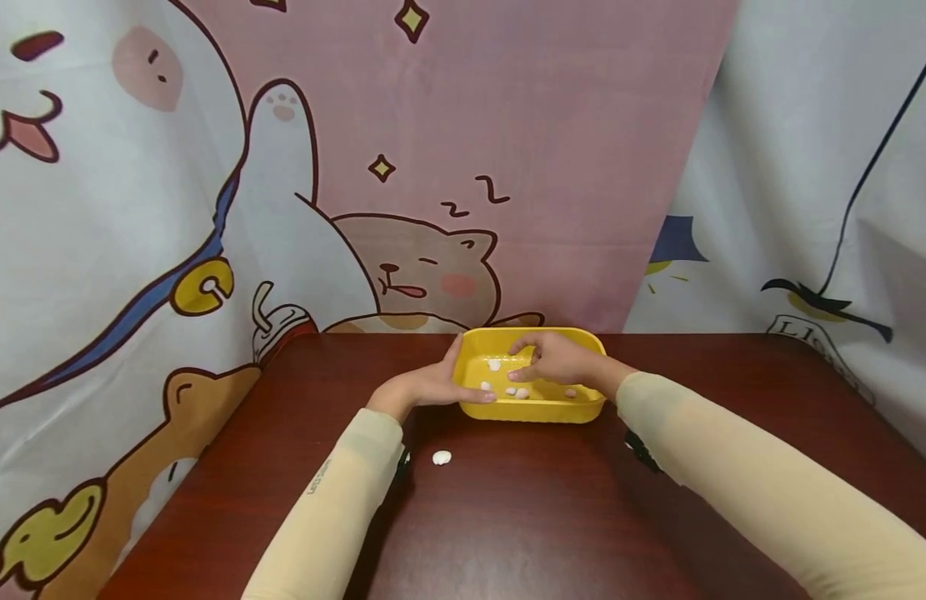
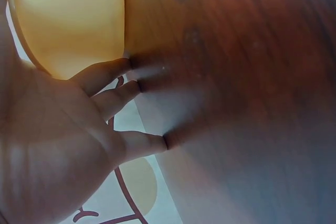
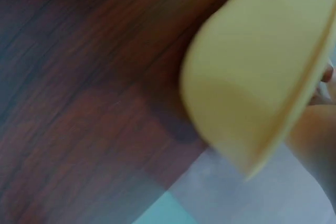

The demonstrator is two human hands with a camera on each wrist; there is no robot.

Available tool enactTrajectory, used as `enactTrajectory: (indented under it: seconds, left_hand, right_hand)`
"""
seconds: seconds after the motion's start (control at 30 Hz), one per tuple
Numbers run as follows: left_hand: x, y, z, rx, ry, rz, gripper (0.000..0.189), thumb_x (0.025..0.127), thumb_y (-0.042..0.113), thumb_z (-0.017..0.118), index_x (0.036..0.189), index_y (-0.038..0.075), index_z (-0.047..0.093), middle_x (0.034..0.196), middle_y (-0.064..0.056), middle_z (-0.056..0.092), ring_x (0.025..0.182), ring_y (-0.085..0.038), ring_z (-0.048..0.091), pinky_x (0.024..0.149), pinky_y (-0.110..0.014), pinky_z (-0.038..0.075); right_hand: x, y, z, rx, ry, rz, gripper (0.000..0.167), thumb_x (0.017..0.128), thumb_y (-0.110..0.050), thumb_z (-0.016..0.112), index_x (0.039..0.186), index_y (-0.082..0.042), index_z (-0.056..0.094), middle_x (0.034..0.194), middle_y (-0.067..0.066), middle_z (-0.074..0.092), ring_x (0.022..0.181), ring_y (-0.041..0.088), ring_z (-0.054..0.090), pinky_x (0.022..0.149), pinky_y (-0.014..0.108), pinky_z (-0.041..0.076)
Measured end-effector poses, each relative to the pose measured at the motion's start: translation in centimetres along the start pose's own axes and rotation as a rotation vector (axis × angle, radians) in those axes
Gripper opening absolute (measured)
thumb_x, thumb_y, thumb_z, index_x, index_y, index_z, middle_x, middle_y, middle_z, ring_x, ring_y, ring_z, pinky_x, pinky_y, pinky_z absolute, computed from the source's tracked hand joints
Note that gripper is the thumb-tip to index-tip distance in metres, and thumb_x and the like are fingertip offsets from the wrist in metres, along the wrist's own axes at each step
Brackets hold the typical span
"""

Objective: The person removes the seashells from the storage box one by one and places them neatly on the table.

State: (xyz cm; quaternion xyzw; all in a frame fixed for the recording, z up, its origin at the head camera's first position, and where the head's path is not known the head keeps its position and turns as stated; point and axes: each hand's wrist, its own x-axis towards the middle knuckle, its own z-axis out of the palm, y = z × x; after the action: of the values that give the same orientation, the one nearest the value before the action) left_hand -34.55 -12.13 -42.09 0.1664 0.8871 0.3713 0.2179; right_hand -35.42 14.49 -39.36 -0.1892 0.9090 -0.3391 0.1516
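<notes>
A yellow rectangular plastic basin [image 1: 533, 412] stands near the table's far edge, holding several small white pieces [image 1: 522, 393], perhaps shells or pebbles. My left hand [image 1: 425, 387] is at its left side, thumb along the front left rim. In the left wrist view the spread, straight fingers [image 2: 142, 142] reach down to the tabletop beside the basin wall [image 2: 73, 19]. Over the basin's inside hovers my right hand [image 1: 560, 360], thumb and forefinger bent loosely and apart, with nothing visible between them. In the right wrist view the basin's wall [image 3: 247, 72] hides most of that hand.
One more white shell-like piece [image 1: 442, 457] lies on the dark red-brown table [image 1: 553, 517], in front of the basin. A cloth printed with cartoon animals [image 1: 568, 167] hangs behind the table and along its left side.
</notes>
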Motion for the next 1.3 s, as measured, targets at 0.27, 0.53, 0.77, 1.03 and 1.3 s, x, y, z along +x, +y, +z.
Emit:
enactTrajectory:
  seconds: [0.27, 0.53, 0.77, 1.03, 1.3]
  left_hand:
    - [-0.1, 0.3, 0.0, 0.001, 0.012, -0.006, 0.135, 0.084, 0.066, 0.081, 0.170, 0.032, -0.017, 0.175, -0.015, 0.025, 0.149, -0.032, 0.042, 0.130, -0.056, 0.029]
    - [0.0, 0.0, 0.1, -0.011, 0.013, 0.016, 0.133, 0.084, 0.063, 0.081, 0.170, 0.031, -0.014, 0.164, -0.015, 0.038, 0.143, -0.031, 0.046, 0.128, -0.054, 0.033]
    - [0.0, 0.1, 0.2, -0.022, 0.016, 0.041, 0.129, 0.087, 0.058, 0.081, 0.170, 0.029, -0.013, 0.158, -0.014, 0.044, 0.140, -0.030, 0.048, 0.127, -0.054, 0.034]
    - [0.1, -0.2, 0.1, -0.024, 0.013, 0.024, 0.129, 0.087, 0.059, 0.080, 0.170, 0.031, -0.015, 0.161, -0.014, 0.042, 0.141, -0.030, 0.047, 0.127, -0.054, 0.034]
    - [0.1, 0.0, 0.1, -0.034, 0.007, 0.042, 0.129, 0.087, 0.058, 0.081, 0.170, 0.029, -0.014, 0.160, -0.014, 0.041, 0.142, -0.032, 0.046, 0.128, -0.053, 0.033]
  right_hand:
    - [-0.3, 2.1, 1.2, -0.078, -0.033, -0.018, 0.041, 0.092, -0.020, 0.084, 0.128, -0.006, 0.071, 0.095, 0.008, 0.060, 0.083, 0.019, 0.050, 0.076, 0.030, 0.043]
    - [0.4, 2.6, 2.3, -0.090, -0.029, 0.013, 0.022, 0.091, -0.013, 0.081, 0.113, -0.012, 0.077, 0.104, 0.009, 0.065, 0.094, 0.021, 0.053, 0.088, 0.032, 0.041]
    - [0.4, 2.5, 2.2, -0.108, -0.014, 0.009, 0.014, 0.092, -0.015, 0.081, 0.104, -0.012, 0.075, 0.074, -0.001, 0.048, 0.074, 0.017, 0.048, 0.070, 0.029, 0.040]
    - [0.3, 2.1, 2.1, -0.078, -0.002, 0.028, 0.016, 0.094, -0.018, 0.081, 0.105, -0.008, 0.075, 0.075, 0.000, 0.052, 0.074, 0.017, 0.051, 0.071, 0.028, 0.042]
    - [0.4, 2.2, 2.2, -0.126, 0.032, 0.048, 0.025, 0.091, -0.026, 0.085, 0.096, -0.007, 0.070, 0.078, 0.002, 0.055, 0.080, 0.020, 0.053, 0.077, 0.030, 0.042]
